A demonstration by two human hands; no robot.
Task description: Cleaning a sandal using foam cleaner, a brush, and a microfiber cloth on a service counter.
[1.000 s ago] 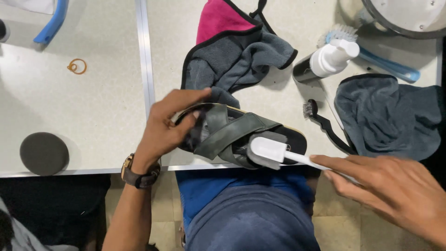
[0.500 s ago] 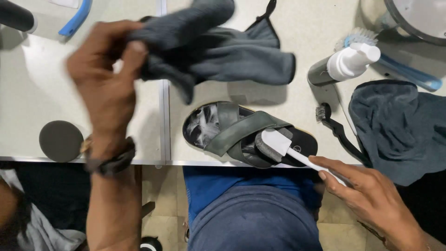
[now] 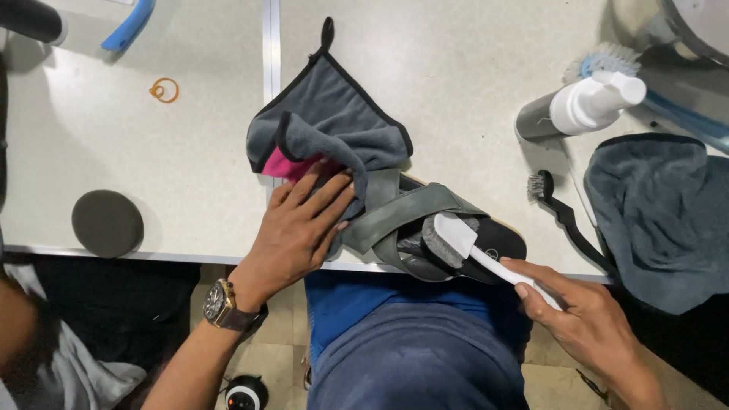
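Sandal [image 3: 425, 228] is seen at the near edge of the pale surface [image 3: 456, 76], straps up, toe end partly covered by the grey cloth [image 3: 334, 137] with a pink underside. Judged light and flexible — rubbery sole, soft crossed straps; likely to slide on the smooth top unless pinned, so best held flat by the sole edge or the strap crossing. The cloth is limp and will bunch rather than resist.

Left hand [image 3: 300, 228]: spread open, fingers flat, pressed down on the cloth fold and the sandal's toe end — nothing is clasped. Right hand [image 3: 577, 319]: closed around the handle of a white brush [image 3: 459, 235], whose head is laid on the footbed beside the straps.

Nearby, untouched: black brush [image 3: 562, 216], white-capped bottle [image 3: 581, 110], second grey cloth [image 3: 668, 212], dark round pad [image 3: 107, 223], orange ring [image 3: 165, 90].
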